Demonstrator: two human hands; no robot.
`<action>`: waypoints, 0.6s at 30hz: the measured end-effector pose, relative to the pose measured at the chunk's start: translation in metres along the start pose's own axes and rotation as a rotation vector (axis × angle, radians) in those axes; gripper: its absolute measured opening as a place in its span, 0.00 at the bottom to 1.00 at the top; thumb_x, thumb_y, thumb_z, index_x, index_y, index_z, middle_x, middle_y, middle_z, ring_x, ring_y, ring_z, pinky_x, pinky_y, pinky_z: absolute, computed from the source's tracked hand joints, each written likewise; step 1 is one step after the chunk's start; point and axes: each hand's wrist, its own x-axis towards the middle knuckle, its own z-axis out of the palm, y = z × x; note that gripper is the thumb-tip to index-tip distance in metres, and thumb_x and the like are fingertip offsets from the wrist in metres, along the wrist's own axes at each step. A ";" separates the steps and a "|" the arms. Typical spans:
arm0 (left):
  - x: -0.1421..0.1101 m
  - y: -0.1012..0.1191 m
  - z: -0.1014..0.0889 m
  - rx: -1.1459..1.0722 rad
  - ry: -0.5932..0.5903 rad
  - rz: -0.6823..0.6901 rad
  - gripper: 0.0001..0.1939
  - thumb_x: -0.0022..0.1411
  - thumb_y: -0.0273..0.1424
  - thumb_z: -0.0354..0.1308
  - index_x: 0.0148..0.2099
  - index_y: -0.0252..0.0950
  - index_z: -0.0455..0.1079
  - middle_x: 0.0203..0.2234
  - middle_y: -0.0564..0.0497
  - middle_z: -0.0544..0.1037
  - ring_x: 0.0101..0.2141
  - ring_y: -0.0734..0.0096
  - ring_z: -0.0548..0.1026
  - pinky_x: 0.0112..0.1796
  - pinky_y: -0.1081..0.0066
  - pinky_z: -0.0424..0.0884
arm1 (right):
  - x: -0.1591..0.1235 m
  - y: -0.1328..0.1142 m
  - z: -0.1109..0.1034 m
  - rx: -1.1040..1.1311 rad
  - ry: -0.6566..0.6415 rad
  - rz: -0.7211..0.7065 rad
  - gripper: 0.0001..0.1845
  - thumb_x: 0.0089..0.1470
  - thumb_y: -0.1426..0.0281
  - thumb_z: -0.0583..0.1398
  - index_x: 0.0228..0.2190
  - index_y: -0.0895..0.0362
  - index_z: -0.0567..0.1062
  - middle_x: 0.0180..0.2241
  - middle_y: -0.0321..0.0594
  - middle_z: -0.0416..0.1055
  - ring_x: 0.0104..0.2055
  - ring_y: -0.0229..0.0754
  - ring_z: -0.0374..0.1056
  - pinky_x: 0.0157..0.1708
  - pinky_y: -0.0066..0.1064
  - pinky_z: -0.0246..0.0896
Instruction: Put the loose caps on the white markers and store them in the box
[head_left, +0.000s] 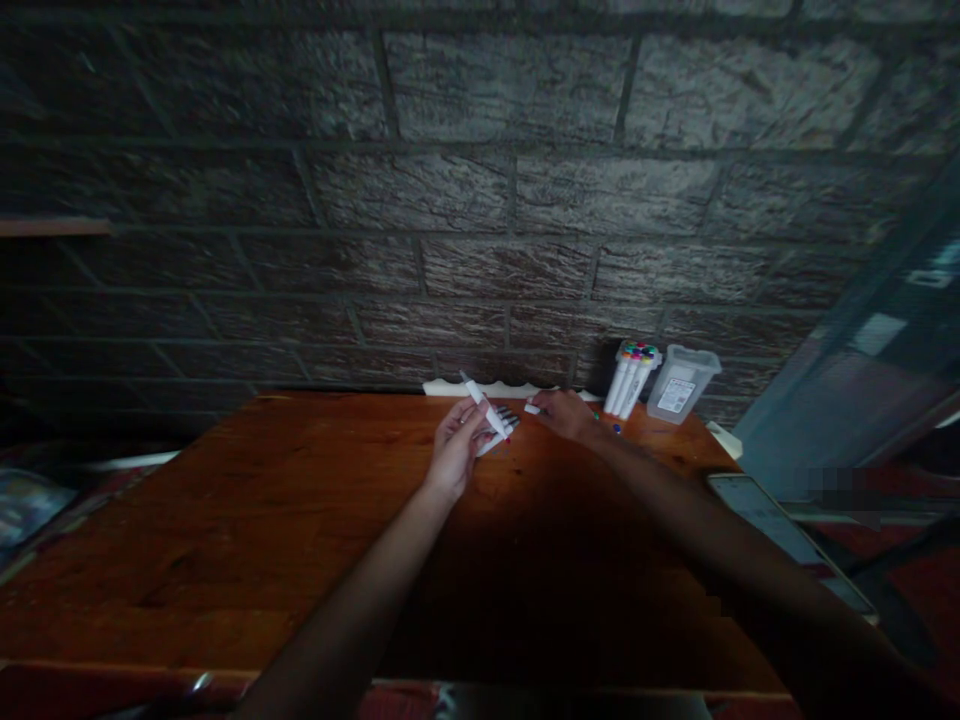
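Note:
My left hand [451, 458] grips a white marker [484, 404], which tilts with a narrow grey tip up and to the left and a small red end down to the right. Behind and below that hand are several other white marker barrels [492, 441] with dark ends; whether they rest on the table or against the fingers is unclear. To the right, my right hand [571, 413] pinches a small white piece that looks like a marker cap [532, 408]. A short gap separates the two hands.
On the right, a clear holder packed with colourful-ended markers [630, 378] stands beside a translucent plastic container [682, 384] with a label. Small coloured caps [616, 429] lie before them. A phone-like slab [787, 540] rests at the wooden table's [300, 520] right edge. A brick wall [465, 200] rises behind.

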 end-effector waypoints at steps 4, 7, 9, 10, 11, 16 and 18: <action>0.002 -0.002 -0.001 0.007 -0.014 -0.002 0.18 0.46 0.34 0.71 0.39 0.36 0.72 0.32 0.53 0.79 0.30 0.74 0.77 0.30 0.76 0.72 | -0.011 0.039 -0.033 -0.039 0.056 0.045 0.17 0.60 0.71 0.54 0.48 0.58 0.75 0.43 0.43 0.78 0.44 0.41 0.73 0.47 0.28 0.62; 0.003 -0.003 -0.001 0.014 -0.020 -0.003 0.17 0.47 0.33 0.71 0.40 0.35 0.73 0.32 0.52 0.79 0.30 0.74 0.77 0.30 0.77 0.72 | -0.015 0.060 -0.045 -0.076 0.034 0.080 0.17 0.58 0.72 0.56 0.47 0.60 0.76 0.40 0.45 0.79 0.41 0.42 0.74 0.43 0.27 0.65; 0.003 -0.002 0.000 0.021 -0.020 -0.004 0.18 0.47 0.33 0.71 0.40 0.35 0.73 0.32 0.51 0.80 0.30 0.74 0.77 0.30 0.77 0.73 | -0.016 0.064 -0.045 -0.103 0.002 0.092 0.15 0.55 0.73 0.58 0.44 0.60 0.77 0.40 0.45 0.79 0.41 0.43 0.75 0.41 0.26 0.65; 0.002 -0.001 0.000 0.024 -0.018 -0.007 0.18 0.46 0.33 0.71 0.40 0.35 0.73 0.32 0.51 0.80 0.30 0.74 0.77 0.29 0.77 0.73 | -0.015 0.064 -0.044 -0.116 -0.015 0.092 0.14 0.54 0.74 0.59 0.42 0.60 0.78 0.40 0.45 0.79 0.41 0.43 0.75 0.41 0.25 0.65; 0.002 -0.001 0.001 0.026 -0.015 -0.011 0.19 0.46 0.33 0.72 0.39 0.35 0.73 0.32 0.52 0.80 0.30 0.74 0.77 0.29 0.77 0.73 | -0.014 0.062 -0.042 -0.128 -0.033 0.088 0.13 0.53 0.75 0.59 0.40 0.59 0.79 0.40 0.44 0.79 0.42 0.43 0.75 0.41 0.25 0.64; 0.000 0.000 0.001 0.053 -0.017 0.001 0.20 0.45 0.35 0.72 0.39 0.35 0.72 0.32 0.52 0.80 0.30 0.74 0.77 0.30 0.76 0.73 | -0.010 0.052 -0.032 -0.133 -0.118 0.063 0.13 0.49 0.79 0.59 0.34 0.56 0.82 0.38 0.40 0.80 0.41 0.41 0.75 0.40 0.22 0.64; -0.001 -0.001 0.001 0.073 -0.021 0.013 0.20 0.45 0.35 0.72 0.40 0.35 0.72 0.32 0.52 0.79 0.30 0.74 0.77 0.30 0.77 0.72 | -0.010 0.053 -0.031 -0.117 -0.137 0.060 0.15 0.49 0.79 0.59 0.36 0.56 0.81 0.37 0.39 0.80 0.39 0.39 0.76 0.38 0.22 0.65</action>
